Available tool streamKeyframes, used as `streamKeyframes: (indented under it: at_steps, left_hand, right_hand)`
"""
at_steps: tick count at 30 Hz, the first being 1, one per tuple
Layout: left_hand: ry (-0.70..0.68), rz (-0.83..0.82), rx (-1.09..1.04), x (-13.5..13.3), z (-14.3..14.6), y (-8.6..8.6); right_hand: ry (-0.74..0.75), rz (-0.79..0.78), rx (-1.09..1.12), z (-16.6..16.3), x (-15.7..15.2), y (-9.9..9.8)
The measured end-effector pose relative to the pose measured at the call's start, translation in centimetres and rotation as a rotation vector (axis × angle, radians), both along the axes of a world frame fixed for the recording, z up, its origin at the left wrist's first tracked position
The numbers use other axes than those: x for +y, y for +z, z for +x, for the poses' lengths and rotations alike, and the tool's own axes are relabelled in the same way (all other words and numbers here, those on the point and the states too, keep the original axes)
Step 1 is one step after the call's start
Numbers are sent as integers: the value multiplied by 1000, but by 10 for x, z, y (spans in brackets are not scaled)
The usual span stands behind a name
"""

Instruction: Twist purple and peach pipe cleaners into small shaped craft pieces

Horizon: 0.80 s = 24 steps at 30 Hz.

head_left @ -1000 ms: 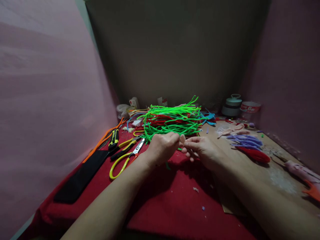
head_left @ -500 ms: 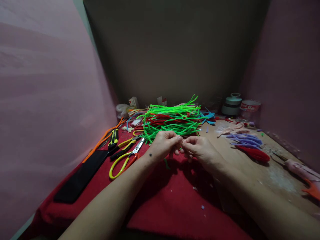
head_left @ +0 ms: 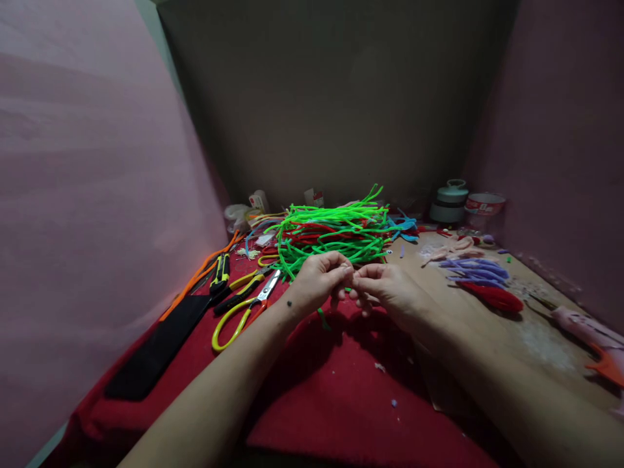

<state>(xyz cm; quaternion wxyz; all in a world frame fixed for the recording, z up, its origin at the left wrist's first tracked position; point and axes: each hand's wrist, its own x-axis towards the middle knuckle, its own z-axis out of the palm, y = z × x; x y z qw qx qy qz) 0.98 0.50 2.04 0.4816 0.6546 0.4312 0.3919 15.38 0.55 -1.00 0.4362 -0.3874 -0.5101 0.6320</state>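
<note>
My left hand [head_left: 322,281] and my right hand [head_left: 385,286] meet at the fingertips above the red cloth, both closed in a pinch. A short length of green pipe cleaner [head_left: 322,318] shows below my left hand, and a bit of green appears between the hands. My left fingers seem closed around this piece. Whatever my right fingertips pinch is too small and covered to make out. Just behind the hands lies a heap of green pipe cleaners [head_left: 336,247], with red ones [head_left: 312,229] among them.
Scissors [head_left: 244,312], pliers [head_left: 241,289], a utility knife [head_left: 221,273] and a black strip [head_left: 160,344] lie on the left. Purple pipe cleaners [head_left: 478,272] and a red bundle [head_left: 492,297] lie right, near a pink glue gun [head_left: 575,325]. A lidded pot [head_left: 448,201] stands behind.
The whole view has shifted very slightly. Both hands keep their pinch at nearly the same place, with only small finger movement.
</note>
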Motion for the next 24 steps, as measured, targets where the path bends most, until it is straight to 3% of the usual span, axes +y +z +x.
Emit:
streamKeyframes:
  at_steps: [7,12,14,19,24]
  left_hand:
    - [50,89,174,2,-2,-2]
    - [193,453,396,1,0,-10]
    - [237,522,396,2,1,-12]
    - [81,49,107,4,3,-12]
    - [206,-5,15,0,9,-5]
  right_hand:
    - [24,4,-55,-1,-3,3]
    - [-17,9,-52,-3,-2,0]
    - [-41,5,-42,-3,0,-3]
    - [-104,49,-54,-3,0,-6]
    - [-119,60,-99,-5,-2,-3]
